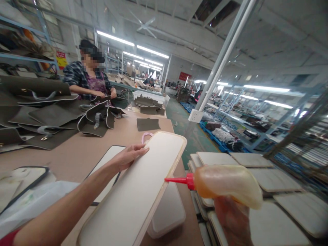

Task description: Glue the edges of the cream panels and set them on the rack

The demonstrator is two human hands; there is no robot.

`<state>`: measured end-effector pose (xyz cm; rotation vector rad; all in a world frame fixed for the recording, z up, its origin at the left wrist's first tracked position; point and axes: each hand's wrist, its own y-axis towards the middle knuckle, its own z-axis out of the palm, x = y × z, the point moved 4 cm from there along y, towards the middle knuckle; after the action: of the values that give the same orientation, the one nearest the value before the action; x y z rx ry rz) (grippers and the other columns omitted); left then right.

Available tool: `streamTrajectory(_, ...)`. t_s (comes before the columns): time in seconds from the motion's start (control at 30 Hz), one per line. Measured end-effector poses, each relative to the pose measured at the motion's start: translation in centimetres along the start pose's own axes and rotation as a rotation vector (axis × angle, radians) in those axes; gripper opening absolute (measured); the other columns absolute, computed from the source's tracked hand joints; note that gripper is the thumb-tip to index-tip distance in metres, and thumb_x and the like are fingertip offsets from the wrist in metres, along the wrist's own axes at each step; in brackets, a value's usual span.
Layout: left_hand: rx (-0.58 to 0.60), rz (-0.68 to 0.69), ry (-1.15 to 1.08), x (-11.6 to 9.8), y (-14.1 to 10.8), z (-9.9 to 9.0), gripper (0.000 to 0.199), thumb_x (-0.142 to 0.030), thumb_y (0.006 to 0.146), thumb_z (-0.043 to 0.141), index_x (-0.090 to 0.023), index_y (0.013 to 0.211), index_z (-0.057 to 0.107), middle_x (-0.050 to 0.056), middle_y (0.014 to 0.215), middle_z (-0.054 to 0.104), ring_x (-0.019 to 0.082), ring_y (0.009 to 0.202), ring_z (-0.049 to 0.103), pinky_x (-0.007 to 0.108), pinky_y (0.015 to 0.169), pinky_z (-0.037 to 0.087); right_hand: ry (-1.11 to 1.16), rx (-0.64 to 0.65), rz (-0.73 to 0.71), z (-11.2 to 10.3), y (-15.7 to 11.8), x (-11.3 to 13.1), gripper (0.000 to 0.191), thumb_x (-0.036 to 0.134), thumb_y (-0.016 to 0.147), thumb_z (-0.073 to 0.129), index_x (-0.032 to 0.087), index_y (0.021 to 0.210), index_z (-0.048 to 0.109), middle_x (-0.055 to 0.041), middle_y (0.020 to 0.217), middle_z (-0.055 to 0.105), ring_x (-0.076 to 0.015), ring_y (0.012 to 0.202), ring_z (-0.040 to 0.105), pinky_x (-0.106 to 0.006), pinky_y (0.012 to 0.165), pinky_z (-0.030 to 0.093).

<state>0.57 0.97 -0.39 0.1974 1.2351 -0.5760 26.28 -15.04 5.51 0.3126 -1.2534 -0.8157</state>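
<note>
My left hand [132,155] pinches the far left edge of a long white panel [138,177] with rounded corners, holding it tilted above the table. In my right hand [233,217] is a squeeze bottle [228,184] of amber liquid, lying nearly level. Its red nozzle tip [176,180] meets the panel's right edge, where a pale yellowish band runs along the rim. Beneath the panel lies a smaller white rounded piece [169,212]. To its left rests a white panel with a dark border [109,164], partly covered by my forearm.
The brown-topped table [123,131] carries dark olive bag pieces [53,116] at left and a flat olive piece [148,124]. Stacked white panels [276,177] stand at right. Across the table a co-worker [89,75] handles similar pieces. A post with a socket box [195,116] rises beyond.
</note>
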Motion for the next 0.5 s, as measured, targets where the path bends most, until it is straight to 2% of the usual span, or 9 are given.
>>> streamTrajectory(0.3,-0.021,0.017,-0.022,0.0,1.2,-0.3,0.052,-0.044,0.056,0.09,-0.012,0.093,0.073,0.009,0.079,0.076,0.017,0.061,0.068,0.023,0.055,0.055,-0.043,0.001,0.017,0.0,-0.5,-0.3,0.012,0.031,0.068,0.083,0.031,0.079,0.077,0.0026,0.063,0.075,-0.0149,0.047,0.069,-0.017,0.05,0.057)
streamTrajectory(0.4,-0.057,0.007,-0.034,-0.2,1.4,-0.2,0.049,-0.041,0.056,0.09,-0.011,0.091,0.073,0.009,0.076,0.076,0.017,0.061,0.068,0.023,0.055,0.055,-0.073,0.01,0.029,-0.4,-0.9,-0.4,0.018,0.031,0.069,0.082,0.031,0.087,0.077,0.001,0.07,0.077,-0.0162,0.056,0.072,-0.017,0.054,0.058)
streamTrajectory(0.5,-0.086,-0.01,-0.041,-0.4,1.6,-0.3,0.044,-0.037,0.058,0.09,-0.011,0.089,0.073,0.008,0.073,0.075,0.018,0.062,0.068,0.025,0.057,0.056,-0.151,0.0,0.086,-1.6,-1.7,-1.2,0.03,0.036,0.069,0.081,0.031,0.098,0.075,-0.0012,0.078,0.078,-0.0191,0.07,0.074,-0.02,0.058,0.06)
